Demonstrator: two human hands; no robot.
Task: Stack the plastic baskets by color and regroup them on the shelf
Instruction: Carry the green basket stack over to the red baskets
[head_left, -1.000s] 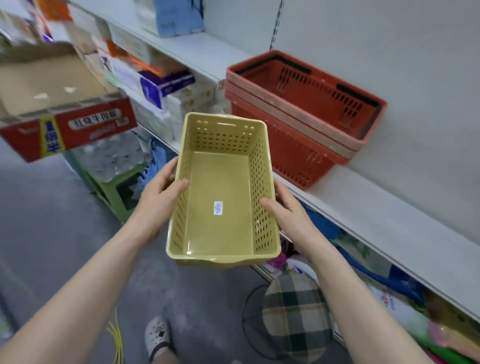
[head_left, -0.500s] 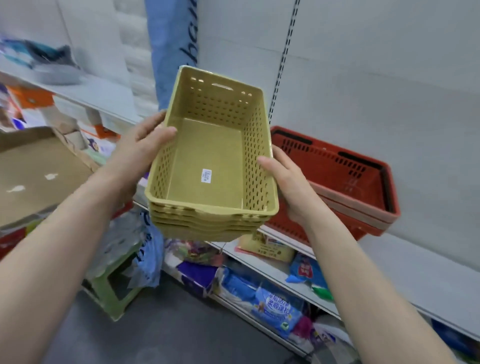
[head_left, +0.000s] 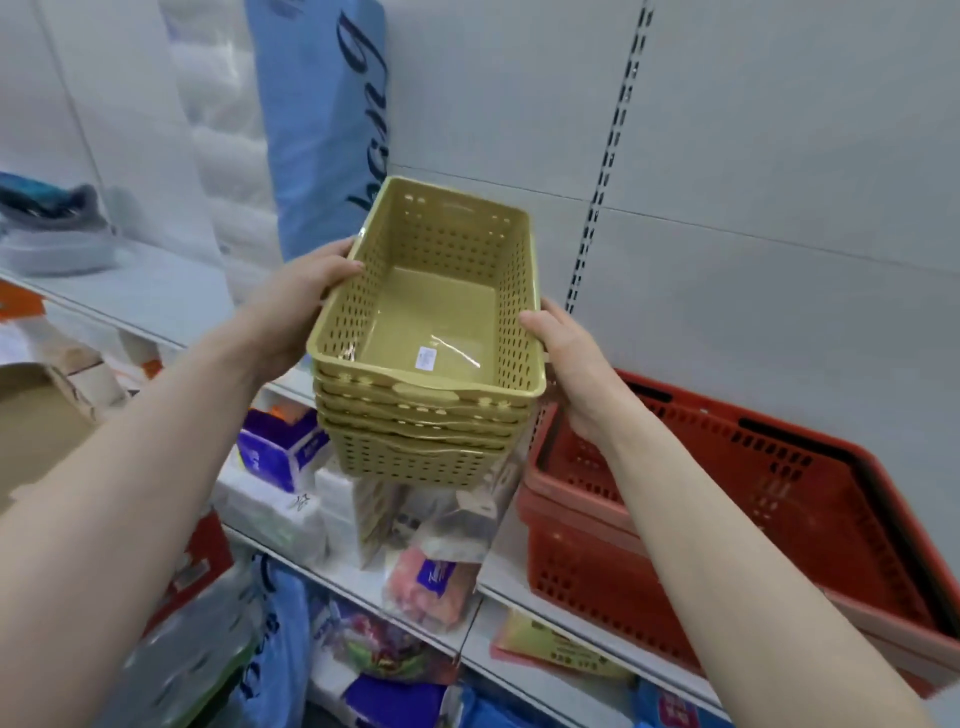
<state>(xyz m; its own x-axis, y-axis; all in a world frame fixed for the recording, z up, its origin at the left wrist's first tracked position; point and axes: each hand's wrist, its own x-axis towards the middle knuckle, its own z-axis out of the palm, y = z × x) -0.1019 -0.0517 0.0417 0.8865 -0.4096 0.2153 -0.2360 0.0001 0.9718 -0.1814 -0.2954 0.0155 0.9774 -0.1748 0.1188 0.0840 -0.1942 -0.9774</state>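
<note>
Holding nested stack of yellow-green baskets (head_left: 431, 374) in air above shelf (head_left: 519, 587), left hand (head_left: 298, 306) and right hand (head_left: 574, 364) gripping its long sides. Red baskets (head_left: 727, 519) sitting nested just beside. Apparently remaining: shelving the yellow-green stack.

**A shop aisle with stocked retail shelving**

This is a shop. White metal shelves (head_left: 156, 296) run along a panelled back wall with slotted uprights (head_left: 605, 171) of the kind used in store fittings. The shelves carry packaged goods: wrapped tissue packs (head_left: 283, 457), bagged items (head_left: 384, 644) on the lower shelf, and a tall blue package (head_left: 322, 119) standing upright. Red shopping baskets (head_left: 727, 514) sit nested on the shelf, and the green plastic basket (head_left: 431, 322) bears a small price sticker (head_left: 427, 358) on its floor.
</note>
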